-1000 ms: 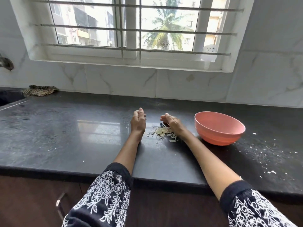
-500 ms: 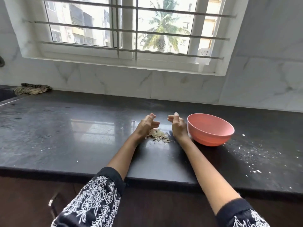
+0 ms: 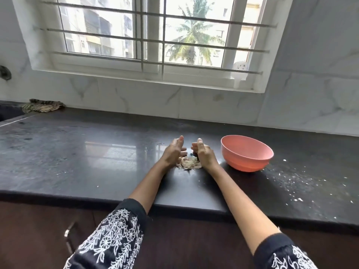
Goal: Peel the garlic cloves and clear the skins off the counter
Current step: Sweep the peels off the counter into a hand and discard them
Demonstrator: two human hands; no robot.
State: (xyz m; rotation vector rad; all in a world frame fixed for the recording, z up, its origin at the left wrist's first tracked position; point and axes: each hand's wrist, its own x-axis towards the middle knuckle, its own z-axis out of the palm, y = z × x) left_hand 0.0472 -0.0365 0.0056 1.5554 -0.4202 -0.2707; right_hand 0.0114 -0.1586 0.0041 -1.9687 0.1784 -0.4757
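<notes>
A small heap of pale garlic skins (image 3: pixel 189 162) lies on the black counter (image 3: pixel 77 162), squeezed between my two hands. My left hand (image 3: pixel 173 153) stands on its edge against the heap's left side, fingers fairly straight and pointing away from me. My right hand (image 3: pixel 204 154) stands on edge against the right side, fingers slightly bent inward. Both palms face each other and touch the skins. A pink bowl (image 3: pixel 246 152) sits just right of my right hand; its inside is hidden from here. No garlic cloves show.
White flecks (image 3: pixel 291 183) are scattered over the counter right of the bowl. A striped cloth (image 3: pixel 42 106) lies at the back left by the sink edge (image 3: pixel 7 113). A barred window and marble wall rise behind the counter. Cabinet handle (image 3: pixel 68 237) sits below the front edge.
My hands have closed in from both sides, pushing the spread skins into a tight heap. The left hand turned from flat on the counter to standing on its edge.
</notes>
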